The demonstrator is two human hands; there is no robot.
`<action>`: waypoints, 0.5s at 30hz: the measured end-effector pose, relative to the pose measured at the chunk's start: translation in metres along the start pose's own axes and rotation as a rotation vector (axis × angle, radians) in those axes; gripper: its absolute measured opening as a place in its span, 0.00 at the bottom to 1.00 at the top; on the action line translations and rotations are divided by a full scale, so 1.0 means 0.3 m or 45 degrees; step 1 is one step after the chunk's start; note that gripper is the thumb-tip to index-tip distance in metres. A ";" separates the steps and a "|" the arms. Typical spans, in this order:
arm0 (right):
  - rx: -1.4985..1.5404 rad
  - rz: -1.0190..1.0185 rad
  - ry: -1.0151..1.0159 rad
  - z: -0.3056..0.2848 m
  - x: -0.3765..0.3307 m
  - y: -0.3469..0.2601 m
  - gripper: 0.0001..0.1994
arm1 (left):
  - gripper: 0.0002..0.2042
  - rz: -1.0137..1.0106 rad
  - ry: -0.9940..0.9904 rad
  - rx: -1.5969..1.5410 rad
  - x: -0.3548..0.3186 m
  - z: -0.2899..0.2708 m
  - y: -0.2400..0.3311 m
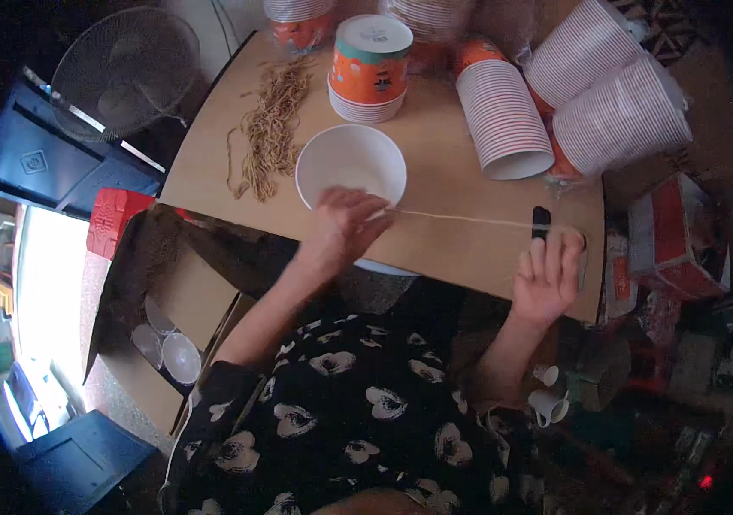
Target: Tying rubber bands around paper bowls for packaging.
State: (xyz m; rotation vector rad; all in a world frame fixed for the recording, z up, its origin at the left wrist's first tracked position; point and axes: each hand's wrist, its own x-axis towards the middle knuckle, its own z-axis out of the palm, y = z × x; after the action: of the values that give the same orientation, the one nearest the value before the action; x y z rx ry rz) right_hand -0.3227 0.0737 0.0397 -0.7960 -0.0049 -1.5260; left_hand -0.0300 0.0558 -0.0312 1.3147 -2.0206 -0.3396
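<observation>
A thin tan string [469,220] runs taut between my two hands, just over the near part of the table. My left hand [345,225], slightly blurred, closes on one end in front of a white paper bowl [366,159]. The other end reaches my right hand [548,268], whose fingers are curled together around it near the table's right edge. Beside those fingertips lies a small black oblong thing [541,221]. A loose heap of similar strings [274,129] lies on the table, left of the bowl.
An upside-down stack of orange paper tubs [371,77] stands behind the bowl. Sleeved stacks of white tubs [504,120] lie at the far right of the tabletop [444,184]. An open cardboard box [190,287] holding clear cups is at the near left. A fan [126,73] stands beyond.
</observation>
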 end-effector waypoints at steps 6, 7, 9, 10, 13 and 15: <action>-0.364 0.098 0.383 0.058 0.005 -0.001 0.09 | 0.24 0.060 -0.173 0.609 -0.036 -0.235 -0.132; -0.366 0.086 0.396 0.065 0.002 0.010 0.09 | 0.19 0.129 -0.153 0.603 -0.021 -0.238 -0.149; -0.115 0.227 0.410 0.084 0.002 0.044 0.10 | 0.15 0.198 -0.141 0.596 0.000 -0.208 -0.158; 0.067 0.306 0.263 0.068 0.010 0.062 0.10 | 0.12 0.224 -0.067 0.526 0.013 -0.155 -0.147; 0.169 0.273 0.321 0.049 0.057 0.152 0.09 | 0.11 0.204 0.104 0.235 0.085 -0.005 -0.074; 0.246 0.257 0.366 0.026 0.090 0.189 0.09 | 0.15 0.174 0.221 0.014 0.136 0.034 -0.008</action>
State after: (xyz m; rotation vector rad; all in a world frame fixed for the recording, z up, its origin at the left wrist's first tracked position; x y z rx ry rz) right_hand -0.2668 0.0452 0.0326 -0.4065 0.1350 -1.4106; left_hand -0.0453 0.0174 -0.0233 1.1639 -1.9549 -0.1460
